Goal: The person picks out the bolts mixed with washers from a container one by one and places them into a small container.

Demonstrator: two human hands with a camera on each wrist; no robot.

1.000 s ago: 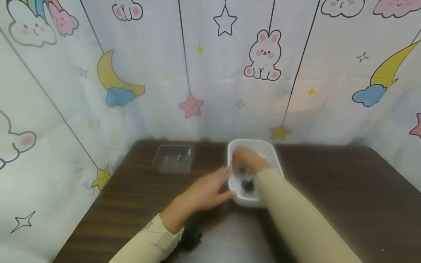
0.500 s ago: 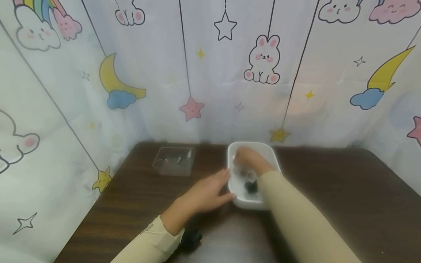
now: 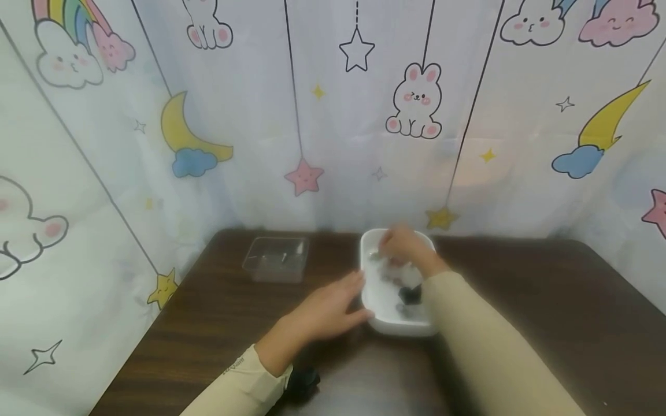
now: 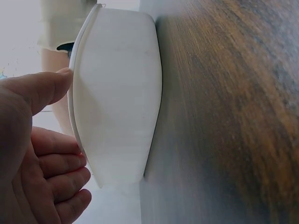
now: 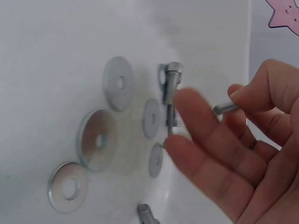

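Right grip (image 5: 261, 179) pinching a metal pin (image 5: 224, 108) at the far end of the white tub (image 3: 398, 328), washers (image 5: 99, 140) and a bolt (image 5: 171, 84) inside, left grip (image 3: 322, 309) spread, touching the tub's left rim, beige sleeve (image 3: 484, 329) hiding part of its right edge, clear box (image 3: 276, 267) near the surface's (image 3: 525, 294) far left corner.

Homelike, curtained-off spot: cartoon-printed curtain (image 3: 343, 127) around dark wood-grain table (image 3: 520, 294)

A white printed curtain (image 3: 343, 124) is hanging behind the dark wood-grain surface (image 3: 520, 283) and is showing a winking rabbit (image 3: 416, 107) near the middle, a yellow moon (image 3: 177, 122) with a blue cloud (image 3: 194, 163) further left, and a pink star (image 3: 304, 177) dangling between them.
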